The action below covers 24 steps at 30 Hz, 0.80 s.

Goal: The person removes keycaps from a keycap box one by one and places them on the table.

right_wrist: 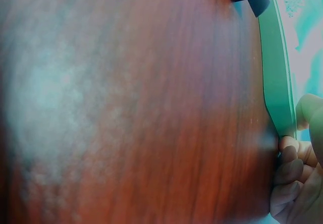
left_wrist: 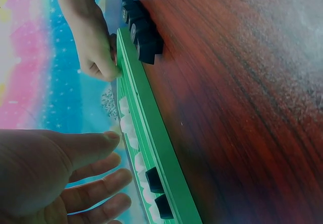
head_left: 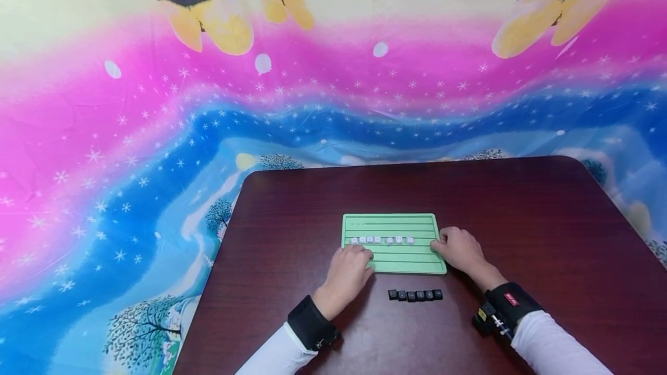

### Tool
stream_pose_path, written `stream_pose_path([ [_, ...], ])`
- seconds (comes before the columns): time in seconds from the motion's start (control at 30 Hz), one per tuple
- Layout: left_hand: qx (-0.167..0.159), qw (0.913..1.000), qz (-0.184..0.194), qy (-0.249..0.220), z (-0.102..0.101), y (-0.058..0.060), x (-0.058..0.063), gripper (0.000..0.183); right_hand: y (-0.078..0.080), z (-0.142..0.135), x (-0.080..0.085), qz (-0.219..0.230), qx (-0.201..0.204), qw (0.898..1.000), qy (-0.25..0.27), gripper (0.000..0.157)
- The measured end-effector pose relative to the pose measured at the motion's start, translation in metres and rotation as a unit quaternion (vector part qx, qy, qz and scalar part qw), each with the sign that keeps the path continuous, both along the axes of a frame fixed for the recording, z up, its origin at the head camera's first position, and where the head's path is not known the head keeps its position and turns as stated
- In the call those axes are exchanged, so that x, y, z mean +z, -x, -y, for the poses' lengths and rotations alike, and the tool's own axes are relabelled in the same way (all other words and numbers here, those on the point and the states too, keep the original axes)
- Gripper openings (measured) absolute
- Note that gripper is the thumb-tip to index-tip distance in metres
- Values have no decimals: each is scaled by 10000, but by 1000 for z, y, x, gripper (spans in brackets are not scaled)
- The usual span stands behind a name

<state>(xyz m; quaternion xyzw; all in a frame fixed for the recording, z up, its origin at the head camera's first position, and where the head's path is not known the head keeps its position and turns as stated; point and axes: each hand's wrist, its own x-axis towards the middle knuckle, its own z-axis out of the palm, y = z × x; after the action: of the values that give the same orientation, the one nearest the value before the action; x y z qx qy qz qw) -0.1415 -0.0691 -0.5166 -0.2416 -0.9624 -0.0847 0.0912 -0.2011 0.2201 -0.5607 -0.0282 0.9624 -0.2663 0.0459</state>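
A green lined board point(head_left: 401, 265) lies on the table, with a row of several white keycaps point(head_left: 370, 240) across its middle. My left hand point(head_left: 348, 271) hovers over the board's left part, its fingers relaxed and slightly spread with nothing between them. Two black keycaps point(left_wrist: 155, 180) sit on the board near that hand in the left wrist view; the hand hides them from the head camera. At the board's right edge my right hand point(head_left: 462, 250) pinches the rim, thumb on top and the other fingers point(right_wrist: 288, 171) curled against the side.
In front of the board, a row of several black keycaps point(head_left: 411, 296) stands on the dark red-brown table point(head_left: 292, 207). Behind the table hangs a colourful printed cloth point(head_left: 333, 91). Both wrists wear black bands point(head_left: 311, 323).
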Motion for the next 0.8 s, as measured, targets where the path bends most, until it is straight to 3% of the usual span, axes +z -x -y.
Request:
stream_pose_path([
  [0.47,230,9995,106,194,6,5,-5,33,1,1,1,1,-26,10000,-38,35],
  [0.8,299,9992,62,264,11,9,-12,22,0,1,2,-21,-20,10000,-10,35],
])
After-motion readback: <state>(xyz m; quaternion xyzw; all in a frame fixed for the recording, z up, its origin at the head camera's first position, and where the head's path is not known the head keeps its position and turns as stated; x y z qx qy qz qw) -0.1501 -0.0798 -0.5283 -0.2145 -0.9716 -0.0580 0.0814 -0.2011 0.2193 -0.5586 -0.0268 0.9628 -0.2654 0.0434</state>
